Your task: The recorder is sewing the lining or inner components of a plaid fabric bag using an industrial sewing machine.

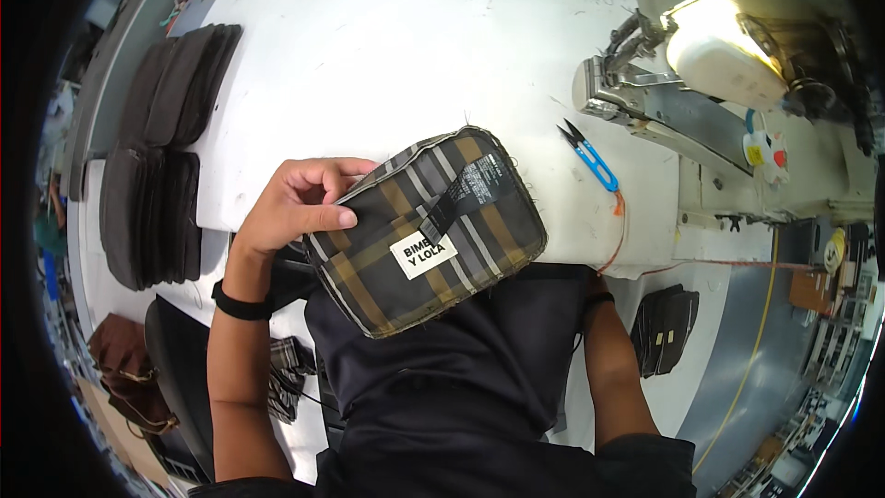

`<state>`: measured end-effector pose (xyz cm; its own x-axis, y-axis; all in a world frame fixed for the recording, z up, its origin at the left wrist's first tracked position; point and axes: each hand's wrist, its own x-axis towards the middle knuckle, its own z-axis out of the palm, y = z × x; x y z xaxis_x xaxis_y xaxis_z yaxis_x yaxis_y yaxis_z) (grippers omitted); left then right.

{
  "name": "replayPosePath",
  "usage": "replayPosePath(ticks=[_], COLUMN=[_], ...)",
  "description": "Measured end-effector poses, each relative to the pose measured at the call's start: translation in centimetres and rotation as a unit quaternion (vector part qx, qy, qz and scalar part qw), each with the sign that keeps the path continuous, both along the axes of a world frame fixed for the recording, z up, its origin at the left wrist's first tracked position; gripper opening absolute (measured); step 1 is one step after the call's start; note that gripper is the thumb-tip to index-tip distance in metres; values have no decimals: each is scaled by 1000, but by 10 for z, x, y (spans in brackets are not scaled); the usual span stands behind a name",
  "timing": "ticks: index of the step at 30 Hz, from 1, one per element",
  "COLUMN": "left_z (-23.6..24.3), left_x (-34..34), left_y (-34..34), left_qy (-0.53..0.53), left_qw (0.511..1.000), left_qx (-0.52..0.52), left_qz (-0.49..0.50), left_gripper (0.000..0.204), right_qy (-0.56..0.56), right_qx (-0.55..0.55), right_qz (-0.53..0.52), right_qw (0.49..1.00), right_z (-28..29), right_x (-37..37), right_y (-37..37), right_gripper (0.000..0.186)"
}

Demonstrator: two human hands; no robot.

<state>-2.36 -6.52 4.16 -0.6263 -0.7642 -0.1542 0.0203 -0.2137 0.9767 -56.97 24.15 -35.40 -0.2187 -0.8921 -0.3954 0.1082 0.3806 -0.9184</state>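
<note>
My left hand [293,207] grips the upper left edge of a plaid fabric piece [364,272], pouch-like with rounded corners, its thumb lying on top. The piece is dark with brown and pale stripes, and its edge is raw with loose threads. A white printed patch [426,258] is on its face, and a black care label [475,189] lies loosely across it. It is tilted over the table's front edge, above my lap. Of my right arm [613,369], the forearm and a black wristband show; the hand is hidden at the table edge.
Blue thread snips [595,164] with an orange cord lie on the white table [369,55], right of the piece. A sewing machine [673,115] with its lamp lit stands at the right. Dark stacked pieces [147,217] sit at the left, more dark pieces [666,332] at the lower right.
</note>
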Motion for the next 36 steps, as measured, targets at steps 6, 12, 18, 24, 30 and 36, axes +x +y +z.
replayPosePath(ticks=[6,12,18,24,30,36], left_z=[-1,4,1,-2,-7,-8], left_x=[-8,-7,-16,2,-19,-18], left_y=[-1,3,-6,1,7,18], left_qy=[-6,-32,-29,-43,-26,-55], left_qw=[999,999,999,999,999,994], left_qx=[34,31,18,-10,-26,-92], left_qz=[-1,9,-11,-15,-18,11], left_gripper=[33,30,28,29,29,32], right_qy=[10,31,92,117,288,380], right_qx=[-27,-47,-66,80,-100,-317], right_qz=[0,-40,-105,-116,-90,-26], right_qw=[1000,998,988,983,948,869], right_z=[-15,-30,0,187,367,416], right_x=[-15,11,-8,55,147,211], right_y=[-71,-61,-17,42,3,-130], right_gripper=[40,40,40,33,17,22])
